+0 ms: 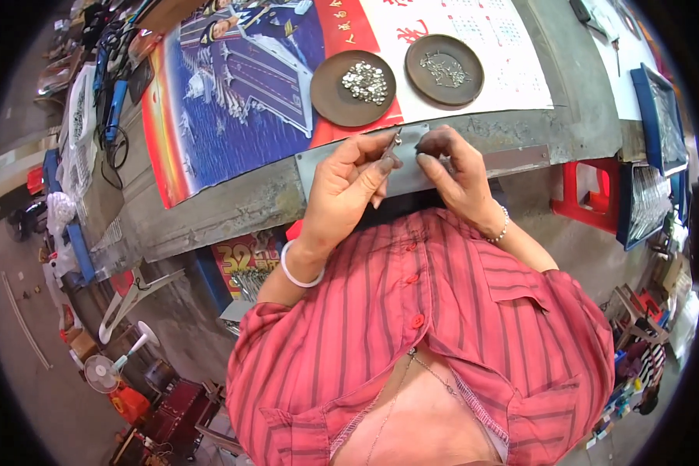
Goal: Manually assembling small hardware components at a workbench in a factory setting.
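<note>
My left hand (351,175), a white bangle on its wrist, pinches a small shiny metal piece (398,141) between thumb and fingertips. Close by on the right, my right hand (460,175) has its thumb and forefinger curled toward each other. A tiny dark bit shows at those fingertips, too small to name. Both hands are above a grey metal plate (406,180) at the bench's near edge. Just beyond them stands a round brown dish (330,93) with a heap of small silvery pieces (365,83). A second brown dish (426,89) to its right holds thin metal bits (445,70).
A printed poster (210,140) lies under the dishes on the worn bench (225,225). Blue-handled tools and cables (116,109) lie at left. At right are a blue tray (660,116), a red stool (586,190) and a blue bin of thin metal parts (646,203).
</note>
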The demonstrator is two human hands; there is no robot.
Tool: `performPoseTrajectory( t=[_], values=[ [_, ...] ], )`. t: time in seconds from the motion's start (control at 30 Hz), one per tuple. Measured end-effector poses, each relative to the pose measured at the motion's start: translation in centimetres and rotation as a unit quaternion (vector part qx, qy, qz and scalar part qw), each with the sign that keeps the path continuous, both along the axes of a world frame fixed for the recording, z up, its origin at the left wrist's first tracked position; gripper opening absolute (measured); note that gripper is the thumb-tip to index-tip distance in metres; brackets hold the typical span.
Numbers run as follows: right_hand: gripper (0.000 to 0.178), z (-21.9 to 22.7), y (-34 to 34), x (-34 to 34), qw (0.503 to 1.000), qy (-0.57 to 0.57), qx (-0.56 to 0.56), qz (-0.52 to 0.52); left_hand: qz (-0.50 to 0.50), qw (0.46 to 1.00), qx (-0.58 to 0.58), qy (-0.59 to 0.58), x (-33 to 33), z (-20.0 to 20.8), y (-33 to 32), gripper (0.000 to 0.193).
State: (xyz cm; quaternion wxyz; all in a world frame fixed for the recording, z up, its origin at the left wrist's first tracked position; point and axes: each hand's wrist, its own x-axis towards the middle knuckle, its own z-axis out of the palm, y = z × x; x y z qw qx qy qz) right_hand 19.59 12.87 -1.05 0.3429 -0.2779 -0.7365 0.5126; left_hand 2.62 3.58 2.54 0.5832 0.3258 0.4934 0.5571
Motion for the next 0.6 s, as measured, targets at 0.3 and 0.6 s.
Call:
performPoseTrajectory(
  t=[0.3, 0.6],
  values=[
    [0.013, 2.2, -0.8, -4.4, 0.993, 0.091, 0.073, 0.000, 0.073, 0.993, 0.056, -0.080, 1.2, 0.6, -1.4, 0.027],
    [0.012, 4.9, -0.3, -6.4, 0.996, 0.015, 0.085, 0.028, 0.230, 0.959, 0.164, -0.011, 3.2, -1.5, -0.6, 0.028]
  ],
)
